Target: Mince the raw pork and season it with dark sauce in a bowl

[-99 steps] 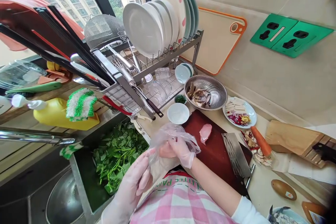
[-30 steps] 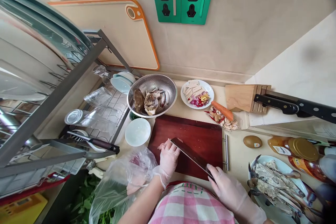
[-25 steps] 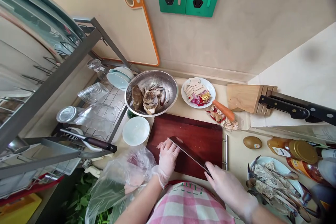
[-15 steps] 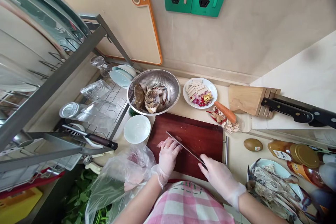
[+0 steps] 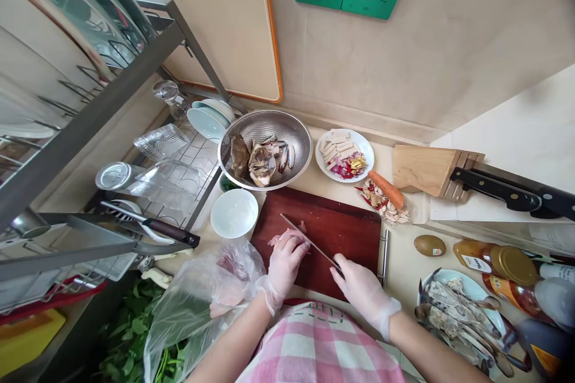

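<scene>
My left hand [image 5: 284, 263], in a clear thin glove, presses its bent fingers down on a piece of raw pink meat [image 5: 281, 236]. The meat lies on the dark red-brown cutting board [image 5: 350, 239]. Gloved too, my right hand [image 5: 362, 293] is closed round the handle of a knife [image 5: 314, 245]. The blade slants across the board, its edge at the meat just right of my left fingers. A small pink scrap lies beyond the blade. Left of my left hand, an open clear plastic bag [image 5: 202, 287] holds more raw meat.
A white bowl [image 5: 234, 213] and a metal colander [image 5: 287, 125] with seafood pieces stand beyond the board. Nearby are a plate of cut ingredients [image 5: 335, 140], a carrot [image 5: 386, 190], a knife block [image 5: 422, 170], a kiwi [image 5: 430, 245] and a plate of crab [image 5: 453, 305]. A dish rack [image 5: 135, 78] rises at left.
My right hand and the knife have shifted slightly left, toward my left hand. A pink scrap now shows beyond the blade. The whole view has tilted slightly downward.
</scene>
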`<state>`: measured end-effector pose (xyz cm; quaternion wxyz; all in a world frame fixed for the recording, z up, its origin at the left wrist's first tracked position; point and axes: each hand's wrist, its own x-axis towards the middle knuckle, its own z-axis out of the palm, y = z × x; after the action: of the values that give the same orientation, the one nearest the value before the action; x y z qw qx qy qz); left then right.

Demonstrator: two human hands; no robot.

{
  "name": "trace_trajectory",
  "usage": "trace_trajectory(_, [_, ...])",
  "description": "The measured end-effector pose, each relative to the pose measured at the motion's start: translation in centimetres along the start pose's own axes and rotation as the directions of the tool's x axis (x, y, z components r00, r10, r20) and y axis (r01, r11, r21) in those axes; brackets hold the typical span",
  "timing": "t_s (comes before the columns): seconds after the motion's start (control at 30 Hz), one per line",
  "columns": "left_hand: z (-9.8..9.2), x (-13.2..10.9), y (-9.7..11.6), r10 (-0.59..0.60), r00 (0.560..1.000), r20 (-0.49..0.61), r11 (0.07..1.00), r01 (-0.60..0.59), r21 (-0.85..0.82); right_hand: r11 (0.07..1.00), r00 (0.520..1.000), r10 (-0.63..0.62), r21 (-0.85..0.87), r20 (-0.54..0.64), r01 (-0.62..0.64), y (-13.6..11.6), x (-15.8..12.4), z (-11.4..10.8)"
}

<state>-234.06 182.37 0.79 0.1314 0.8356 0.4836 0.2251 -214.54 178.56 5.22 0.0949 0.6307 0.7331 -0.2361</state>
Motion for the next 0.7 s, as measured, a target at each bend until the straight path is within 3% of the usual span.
trace_trajectory(0.07, [-0.3, 0.0, 0.1, -0.013, 1.000, -0.006, 1.000, 0.013, -0.001, 0.999, 1.000, 0.002, 0.035, -0.010, -0.001, 1.0, -1.3, -0.5])
trace_trajectory(0.2, [0.1, 0.1, 0.1, -0.015, 0.999, 0.030, 0.995, 0.012, 0.098, 0.997, 0.997, 0.041, -0.061, 0.062, -0.037, 1.8, -4.1, -1.2])
trace_trajectory(0.27, [0.6, 0.2, 0.0, 0.007, 1.000, 0.026, 0.991, -0.011, 0.135, 0.996, 0.995, 0.039, -0.088, 0.091, -0.031, 1.1, -4.0, -1.2])
trace_trajectory(0.37, [0.8, 0.2, -0.1, 0.008, 0.999, 0.031, 0.990, -0.013, 0.141, 0.996, 0.997, 0.020, -0.088, 0.074, -0.014, -0.4, -1.5, -0.7])
trace_trajectory(0.5, [-0.2, 0.2, -0.2, 0.045, 0.997, 0.060, 0.998, -0.048, 0.041, 1.000, 1.000, 0.005, -0.017, 0.025, -0.005, -1.0, 1.3, -0.4])
trace_trajectory(0.6, [-0.9, -0.1, -0.1, 0.045, 0.999, 0.020, 0.999, -0.045, 0.030, 0.998, 1.000, -0.001, 0.067, 0.004, 0.001, 0.0, 0.4, -0.9])
trace_trajectory(0.7, [-0.6, -0.3, -0.1, -0.010, 1.000, 0.028, 0.990, 0.006, 0.138, 1.000, 1.000, 0.013, 0.021, -0.003, -0.013, 1.2, -2.3, -1.6])
